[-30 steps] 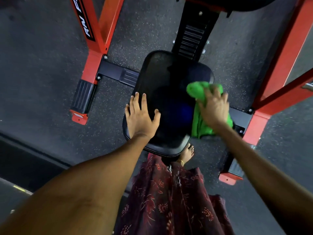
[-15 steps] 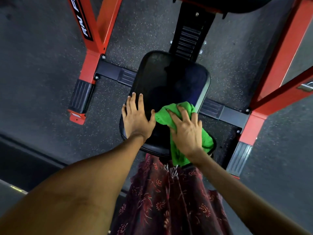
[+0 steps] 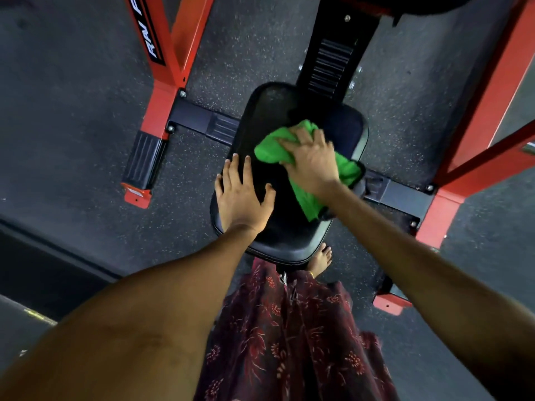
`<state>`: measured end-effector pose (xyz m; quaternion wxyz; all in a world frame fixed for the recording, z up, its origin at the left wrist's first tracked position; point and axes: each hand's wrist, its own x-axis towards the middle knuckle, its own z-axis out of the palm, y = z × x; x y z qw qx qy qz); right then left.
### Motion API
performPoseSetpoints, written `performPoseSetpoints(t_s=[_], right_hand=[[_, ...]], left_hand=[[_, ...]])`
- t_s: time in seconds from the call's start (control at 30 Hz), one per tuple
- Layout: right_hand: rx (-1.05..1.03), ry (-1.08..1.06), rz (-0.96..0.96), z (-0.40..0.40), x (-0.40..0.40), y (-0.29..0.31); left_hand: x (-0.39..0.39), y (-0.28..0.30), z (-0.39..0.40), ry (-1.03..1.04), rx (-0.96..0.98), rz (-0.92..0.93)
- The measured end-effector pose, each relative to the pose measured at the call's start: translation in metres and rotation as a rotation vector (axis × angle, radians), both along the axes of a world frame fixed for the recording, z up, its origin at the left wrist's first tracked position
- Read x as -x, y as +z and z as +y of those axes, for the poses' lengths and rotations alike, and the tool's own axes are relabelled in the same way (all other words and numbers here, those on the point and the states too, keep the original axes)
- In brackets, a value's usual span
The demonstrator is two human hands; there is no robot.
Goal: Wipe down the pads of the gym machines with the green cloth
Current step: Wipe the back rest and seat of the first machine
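Your right hand (image 3: 311, 163) grips the bunched green cloth (image 3: 270, 149) and presses it on the black seat pad (image 3: 289, 235). Just left of it, your left hand (image 3: 241, 195) lies flat and open on the same pad, fingers spread.

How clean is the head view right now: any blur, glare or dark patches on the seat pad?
Head view: dim and contrasty. The seat pad is nearly black mid-surface, with a pale sheen along its near rim. The right hand and green cloth look slightly motion-smeared; the left hand is sharper. Wide-angle distortion swells the forearms and splays the red frame.
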<state>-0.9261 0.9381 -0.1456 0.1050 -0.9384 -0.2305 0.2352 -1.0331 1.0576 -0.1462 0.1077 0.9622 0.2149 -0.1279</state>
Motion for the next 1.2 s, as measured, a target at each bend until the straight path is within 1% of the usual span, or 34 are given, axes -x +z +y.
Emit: performPoseSetpoints(t_s=[0.07,0.13,0.2,0.3,0.37,0.4,0.43,0.5,0.63,0.7,0.73,0.83,0.93,1.0,1.07,1.1,1.13,1.2], right_hand=[[-0.028,0.037,-0.012,0.002,0.028,0.010],[-0.029,0.055,-0.019,0.002,0.025,0.009],[0.011,0.030,-0.001,0.003,-0.007,-0.003],[0.030,-0.126,0.043,0.015,-0.072,-0.028],[0.017,-0.224,0.057,0.026,-0.096,-0.036],[0.035,-0.234,0.050,0.031,-0.098,-0.037],[0.059,-0.216,0.038,0.036,-0.093,-0.034],[0.081,-0.101,0.007,0.041,-0.069,-0.025],[-0.029,0.157,-0.018,0.039,-0.003,-0.004],[-0.081,0.202,-0.030,0.034,0.006,-0.002],[-0.087,0.197,-0.028,0.032,-0.003,-0.004],[-0.011,0.124,-0.028,0.035,-0.055,-0.022],[0.040,-0.005,0.012,0.045,-0.106,-0.039],[0.037,-0.110,0.039,0.053,-0.122,-0.046],[0.058,-0.175,0.023,0.063,-0.117,-0.042],[0.080,-0.151,-0.001,0.067,-0.107,-0.038],[0.093,-0.077,-0.025,0.073,-0.093,-0.032],[0.048,0.141,-0.051,0.082,-0.059,-0.020]], left_hand=[[0.001,0.000,0.000,0.000,0.013,-0.012],[0.001,0.000,0.000,0.002,0.019,0.001],[0.000,-0.001,0.000,0.007,0.013,0.019],[0.000,-0.001,0.001,-0.006,0.011,0.026],[0.000,-0.001,0.000,-0.013,0.017,0.027],[0.000,-0.001,0.001,-0.014,0.016,0.026],[0.000,-0.001,0.001,-0.012,0.015,0.021],[0.001,-0.001,0.001,-0.010,0.017,0.013],[0.000,-0.002,0.001,-0.006,0.012,0.020],[0.001,-0.002,0.000,-0.002,0.008,0.005],[0.000,-0.002,0.000,0.001,0.011,-0.004],[-0.001,-0.001,0.001,0.003,0.027,-0.012],[-0.001,0.000,0.001,-0.008,0.034,0.015],[0.000,0.001,0.001,-0.006,0.036,0.019],[0.000,0.001,0.001,-0.003,0.034,0.017],[0.000,0.001,0.001,-0.004,0.037,0.017],[0.000,0.001,0.001,-0.004,0.039,0.013],[0.000,0.001,0.000,0.000,0.041,0.002]])
